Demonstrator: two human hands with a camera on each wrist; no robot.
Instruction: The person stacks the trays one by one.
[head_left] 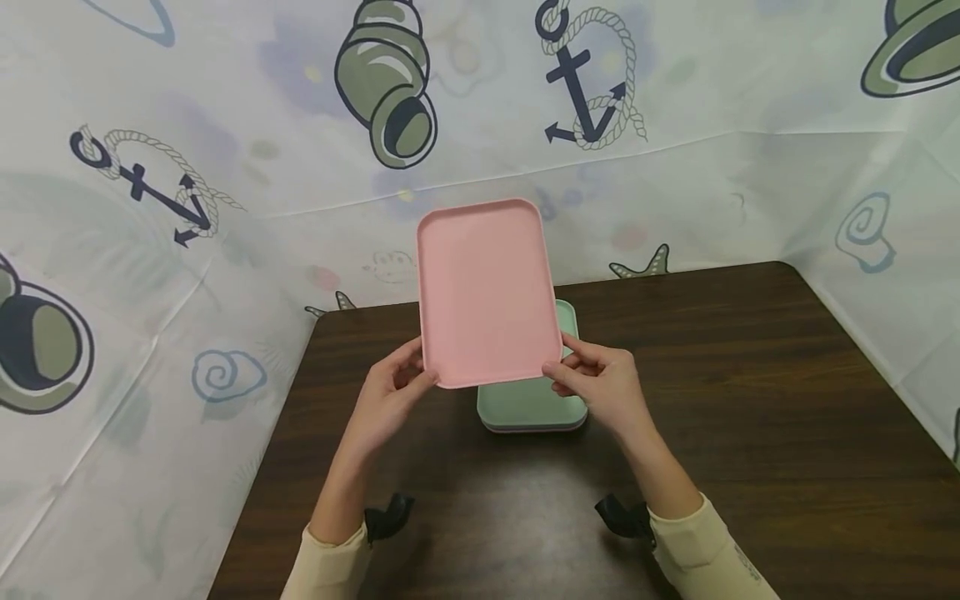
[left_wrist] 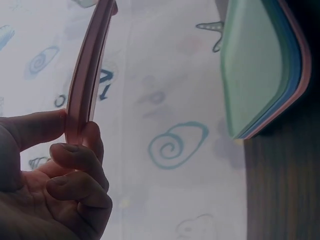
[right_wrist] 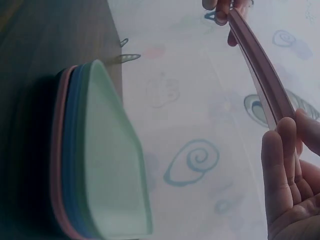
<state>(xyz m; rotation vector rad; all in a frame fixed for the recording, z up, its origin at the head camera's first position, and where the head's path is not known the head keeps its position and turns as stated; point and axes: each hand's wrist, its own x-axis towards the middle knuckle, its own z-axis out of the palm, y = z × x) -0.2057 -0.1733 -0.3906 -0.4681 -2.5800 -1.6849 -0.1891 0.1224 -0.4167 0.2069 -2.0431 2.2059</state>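
A pink rectangular tray (head_left: 487,292) with rounded corners and a low rim is held up above the table, its inner face toward the head camera. The left hand (head_left: 390,392) pinches its lower left corner between thumb and fingers. At the lower right corner the right hand (head_left: 600,379) pinches the rim the same way. Below and behind it lies a stack of similar trays, a green tray (head_left: 528,408) on top. In the left wrist view, blue (left_wrist: 295,75) and pink layers (left_wrist: 305,55) show under the green one. The pink tray hides much of the stack in the head view.
The dark wood-grain table (head_left: 750,400) spreads around the stack, with its far edge near a white cloth backdrop (head_left: 487,100) printed with shells and anchors. Black straps (head_left: 390,517) circle both wrists beside the cream sleeves (head_left: 330,567).
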